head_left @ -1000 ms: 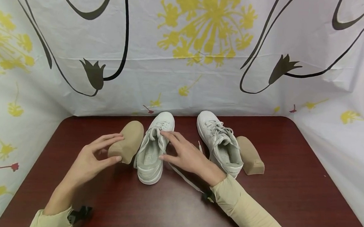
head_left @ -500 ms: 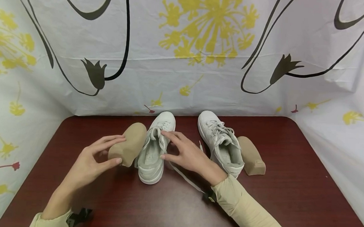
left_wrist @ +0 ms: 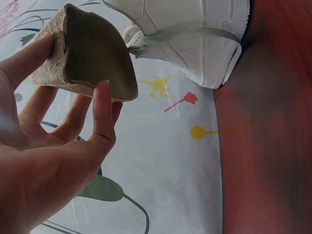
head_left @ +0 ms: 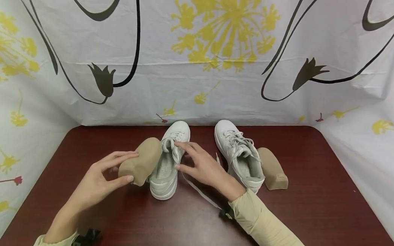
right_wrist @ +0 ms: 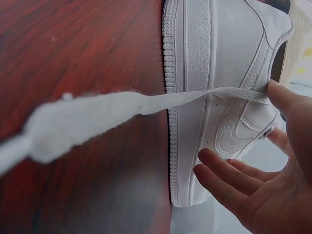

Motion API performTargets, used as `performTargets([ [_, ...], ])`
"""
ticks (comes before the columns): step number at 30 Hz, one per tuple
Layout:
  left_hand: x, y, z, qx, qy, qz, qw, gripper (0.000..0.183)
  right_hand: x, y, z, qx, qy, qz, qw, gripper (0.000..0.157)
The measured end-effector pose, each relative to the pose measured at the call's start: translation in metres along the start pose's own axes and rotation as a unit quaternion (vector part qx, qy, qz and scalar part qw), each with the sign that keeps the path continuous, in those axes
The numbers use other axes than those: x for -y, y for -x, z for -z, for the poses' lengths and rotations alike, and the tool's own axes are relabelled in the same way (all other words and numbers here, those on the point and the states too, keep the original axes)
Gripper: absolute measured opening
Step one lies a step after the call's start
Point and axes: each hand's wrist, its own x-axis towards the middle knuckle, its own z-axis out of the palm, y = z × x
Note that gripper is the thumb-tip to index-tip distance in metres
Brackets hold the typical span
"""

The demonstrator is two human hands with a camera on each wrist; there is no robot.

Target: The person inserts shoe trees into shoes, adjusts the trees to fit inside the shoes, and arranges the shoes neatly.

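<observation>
In the head view, my left hand (head_left: 99,181) holds a beige moulded-paper shoe insert (head_left: 143,159) between fingers and thumb, toe end tilted toward the left white sneaker (head_left: 176,128). The left wrist view shows the hollow heel end of this insert (left_wrist: 97,53), with fingertips on its walls. My right hand (head_left: 204,166) grips that sneaker at its opening, index finger by the tongue and thumb at the collar. Up close, the right wrist view has the thumb at the collar edge beside a loose white lace (right_wrist: 170,100), the other fingers along the sneaker's side (right_wrist: 229,53).
A second white sneaker (head_left: 225,134), laces loosely tangled, stands to the right. Another beige insert (head_left: 270,169) lies against its outer side. All stand near the back edge of a dark red table (head_left: 190,228), before a patterned white curtain (head_left: 155,34).
My left hand has lifted the insert slightly and brought it right, toward the left sneaker's opening, tilting it more. The right hand stays almost where it was on the sneaker.
</observation>
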Motion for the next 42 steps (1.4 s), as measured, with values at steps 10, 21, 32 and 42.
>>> performTargets([
  [10, -0.008, 0.003, 0.0, 0.016, -0.002, 0.013, 0.9998, 0.058, 0.0, -0.002, 0.002, 0.005, -0.015, -0.008, 1.0, 0.066],
  [21, -0.014, 0.003, -0.002, 0.04, -0.016, 0.008, 0.9991, 0.056, -0.001, -0.002, 0.002, -0.002, -0.021, -0.007, 1.0, 0.066],
  [32, -0.025, 0.008, -0.001, 0.056, -0.031, -0.017, 0.9978, 0.055, -0.001, -0.004, 0.001, 0.001, -0.02, 0.006, 1.0, 0.061],
  [42, -0.038, 0.003, 0.002, 0.079, -0.043, -0.007, 0.9959, 0.054, -0.002, -0.004, 0.001, 0.001, -0.028, 0.011, 1.0, 0.057],
])
